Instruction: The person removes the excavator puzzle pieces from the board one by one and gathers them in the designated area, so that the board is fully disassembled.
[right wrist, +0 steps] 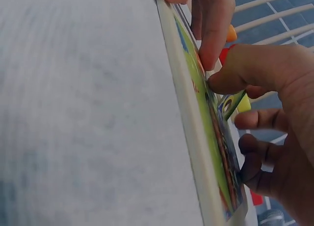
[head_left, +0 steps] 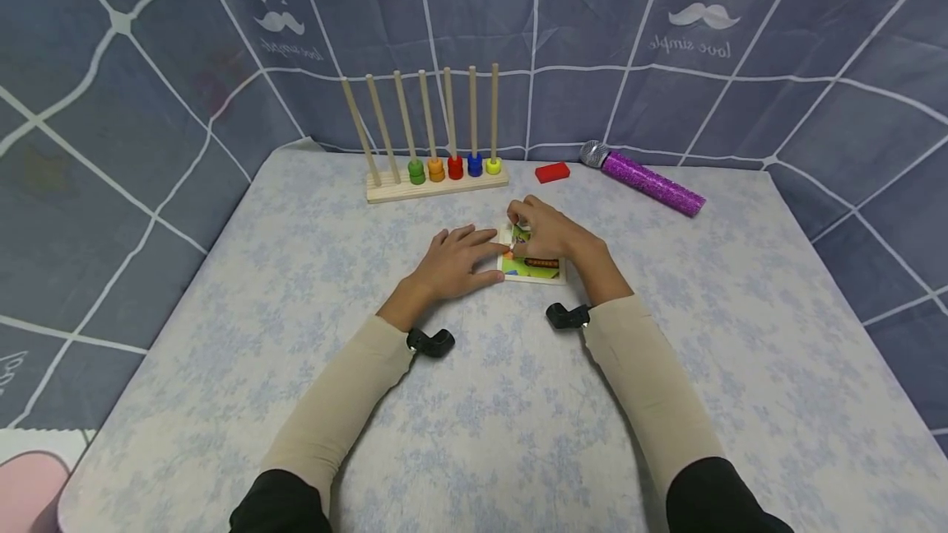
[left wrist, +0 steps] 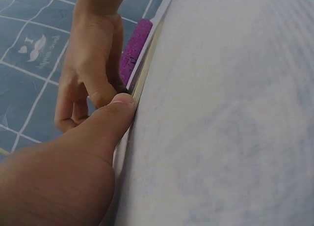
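A small wooden jigsaw puzzle with a green picture lies in the middle of the table, its pale frame along the near side in the right wrist view. My left hand rests at its left edge with fingers extended; the thumb touches the frame's edge. Over the top of the picture, my right hand pinches a puzzle piece, which stands tilted up from the board. The fingers and thumb partly cover the piece and the picture's upper part.
Behind the hands stands a wooden peg rack with coloured rings on several of its pegs. A red block lies right of it, then a glittery purple microphone. Grey-blue checked cloth hangs behind the table.
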Available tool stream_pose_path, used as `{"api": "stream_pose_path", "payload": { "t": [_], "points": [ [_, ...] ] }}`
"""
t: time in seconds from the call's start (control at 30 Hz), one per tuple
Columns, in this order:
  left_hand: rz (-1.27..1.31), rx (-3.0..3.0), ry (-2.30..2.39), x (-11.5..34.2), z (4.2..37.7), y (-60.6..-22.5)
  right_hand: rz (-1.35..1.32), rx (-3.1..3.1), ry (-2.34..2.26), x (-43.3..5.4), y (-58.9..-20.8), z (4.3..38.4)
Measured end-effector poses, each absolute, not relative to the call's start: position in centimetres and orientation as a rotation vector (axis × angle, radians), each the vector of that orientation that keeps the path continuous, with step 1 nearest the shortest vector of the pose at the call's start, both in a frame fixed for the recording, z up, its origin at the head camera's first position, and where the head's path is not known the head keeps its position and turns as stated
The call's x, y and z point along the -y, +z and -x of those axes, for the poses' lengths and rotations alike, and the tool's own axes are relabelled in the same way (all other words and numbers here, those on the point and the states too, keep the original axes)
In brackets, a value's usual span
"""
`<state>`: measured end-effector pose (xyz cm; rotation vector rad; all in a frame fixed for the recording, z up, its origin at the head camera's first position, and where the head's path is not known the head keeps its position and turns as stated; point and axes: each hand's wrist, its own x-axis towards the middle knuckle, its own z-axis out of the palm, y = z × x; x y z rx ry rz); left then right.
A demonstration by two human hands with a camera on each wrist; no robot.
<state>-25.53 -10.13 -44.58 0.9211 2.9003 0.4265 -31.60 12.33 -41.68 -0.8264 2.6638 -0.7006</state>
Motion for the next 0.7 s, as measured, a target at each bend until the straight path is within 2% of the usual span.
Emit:
{"api": "stream_pose_path", "payload": {
  "t": [0.5,0.7],
  "points": [
    [-0.913,-2.872,0.437,10.1,25.2,-44.6,0.868,-2.642,-0.889,-12.7,-42.5,31.4],
    [-0.931,-2.863,0.475,9.9,25.2,-44.6,0.823,-2.659,-0.985,-15.1,-41.9,30.9]
  ]
}}
